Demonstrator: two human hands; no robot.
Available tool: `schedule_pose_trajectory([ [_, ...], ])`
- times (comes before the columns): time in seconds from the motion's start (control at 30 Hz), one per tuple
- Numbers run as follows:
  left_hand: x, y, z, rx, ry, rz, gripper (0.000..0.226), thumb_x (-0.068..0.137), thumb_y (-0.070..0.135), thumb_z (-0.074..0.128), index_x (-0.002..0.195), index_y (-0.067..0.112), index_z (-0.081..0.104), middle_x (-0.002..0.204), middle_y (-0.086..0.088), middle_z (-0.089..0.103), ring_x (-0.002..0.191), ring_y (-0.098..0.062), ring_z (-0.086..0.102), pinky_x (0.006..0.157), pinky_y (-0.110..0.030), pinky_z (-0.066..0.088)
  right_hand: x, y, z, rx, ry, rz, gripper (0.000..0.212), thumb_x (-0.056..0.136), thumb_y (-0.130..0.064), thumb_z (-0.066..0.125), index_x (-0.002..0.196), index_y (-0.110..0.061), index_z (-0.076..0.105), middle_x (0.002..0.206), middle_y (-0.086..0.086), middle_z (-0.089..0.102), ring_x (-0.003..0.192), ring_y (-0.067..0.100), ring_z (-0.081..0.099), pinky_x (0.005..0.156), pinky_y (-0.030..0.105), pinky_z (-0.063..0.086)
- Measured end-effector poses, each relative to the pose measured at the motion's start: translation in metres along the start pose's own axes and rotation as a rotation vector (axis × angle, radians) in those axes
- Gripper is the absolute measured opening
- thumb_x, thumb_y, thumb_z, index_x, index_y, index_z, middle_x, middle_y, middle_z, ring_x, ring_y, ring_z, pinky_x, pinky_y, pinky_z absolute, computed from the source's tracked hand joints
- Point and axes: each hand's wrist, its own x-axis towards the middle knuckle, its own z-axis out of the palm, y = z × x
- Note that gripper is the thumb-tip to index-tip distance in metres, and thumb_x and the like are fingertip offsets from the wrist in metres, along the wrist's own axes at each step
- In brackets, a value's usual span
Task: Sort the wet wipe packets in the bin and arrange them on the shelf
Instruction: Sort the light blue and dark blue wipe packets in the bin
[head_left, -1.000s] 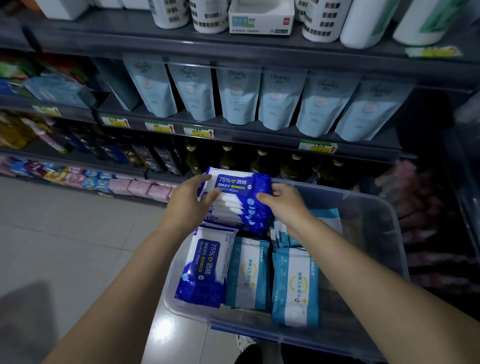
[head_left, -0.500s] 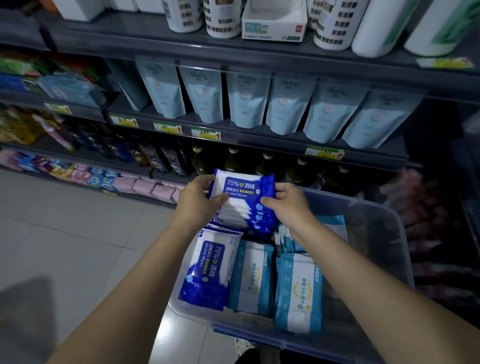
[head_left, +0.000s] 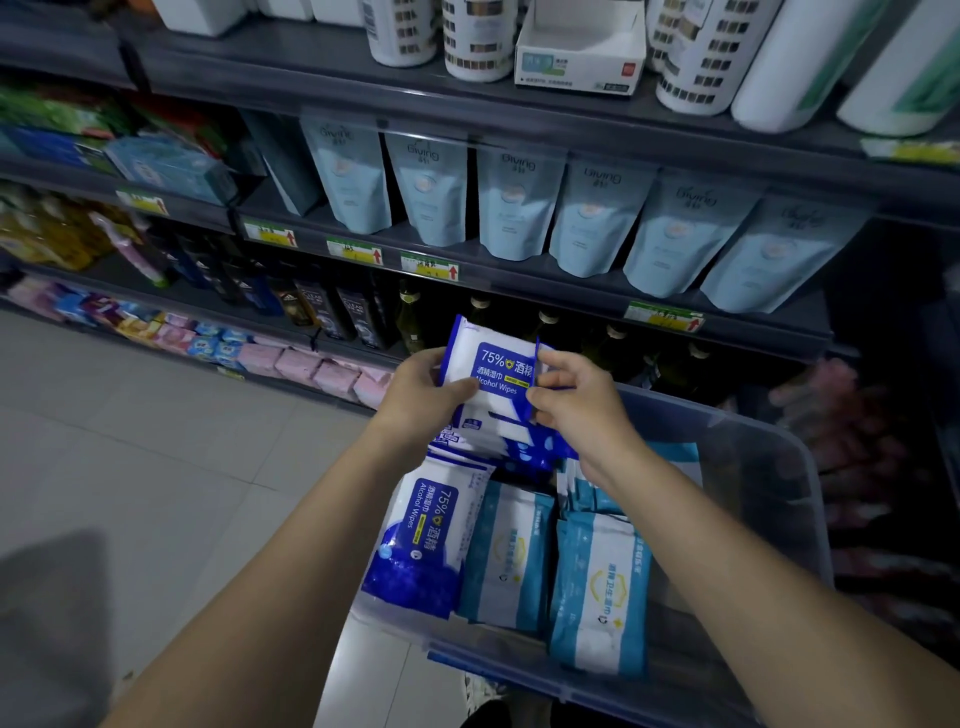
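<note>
Both hands grasp one stack of blue alcohol-wipe packets (head_left: 498, 384). Left hand (head_left: 423, 397) curls round the left edge, thumb on the front. Right hand (head_left: 579, 410) pinches the right edge. The stack is held over the far end of the clear bin (head_left: 800, 467). Below the grip, in the bin: one flat blue packet (head_left: 421, 540), with teal-and-white packets (head_left: 597, 587) to its right. Beyond the grip: bottles (head_left: 410, 319) on the shelving.

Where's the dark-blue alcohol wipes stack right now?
Head view, centre: stack gripped between left hand and right hand, above the far end of the clear bin, in front of the dark bottles.
</note>
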Motion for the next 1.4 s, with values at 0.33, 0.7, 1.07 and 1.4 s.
schedule_pose_trajectory([
  [0.33, -0.015, 0.013, -0.01, -0.415, 0.063, 0.079, 0.018, 0.095, -0.001, 0.048, 0.106, 0.01, 0.057, 0.099, -0.011, 0.069, 0.079, -0.021, 0.07, 0.065, -0.037, 0.059, -0.019, -0.011, -0.018, 0.185, 0.075, 0.016, 0.08, 0.078, -0.045, 0.066, 0.145, -0.024, 0.025, 0.141, 0.001, 0.041, 0.122, 0.017, 0.048, 0.093, 0.031, 0.042],
  [0.7, -0.066, -0.017, -0.048, 0.127, 0.066, 0.066, 0.08, 0.087, 0.01, 0.063, 0.149, 0.027, 0.016, 0.11, 0.009, 0.057, 0.089, -0.007, 0.063, 0.066, -0.02, 0.054, -0.042, -0.012, 0.013, 0.065, -0.268, 0.028, 0.036, 0.086, 0.006, 0.058, 0.111, -0.02, 0.054, 0.101, 0.004, 0.066, 0.084, 0.014, 0.065, 0.067, 0.025, 0.058],
  [1.07, -0.102, -0.064, -0.05, 0.247, 0.278, 0.036, 0.046, 0.088, 0.034, 0.059, 0.131, 0.025, 0.044, 0.112, 0.014, 0.059, 0.097, -0.003, 0.059, 0.065, -0.006, 0.049, -0.059, 0.016, 0.008, 0.105, -0.328, 0.178, 0.031, 0.086, 0.009, 0.055, 0.1, -0.019, 0.056, 0.094, 0.002, 0.067, 0.08, 0.016, 0.064, 0.063, 0.023, 0.056],
  [1.4, -0.113, -0.032, -0.017, -0.072, 0.301, 0.044, 0.05, 0.092, 0.005, 0.055, 0.136, 0.019, 0.036, 0.112, -0.003, 0.064, 0.085, -0.01, 0.067, 0.07, -0.028, 0.059, -0.06, -0.008, -0.01, -0.064, -0.332, -0.046, 0.061, 0.078, 0.007, 0.066, 0.131, -0.015, 0.046, 0.126, 0.005, 0.057, 0.093, 0.007, 0.058, 0.084, 0.025, 0.049],
])
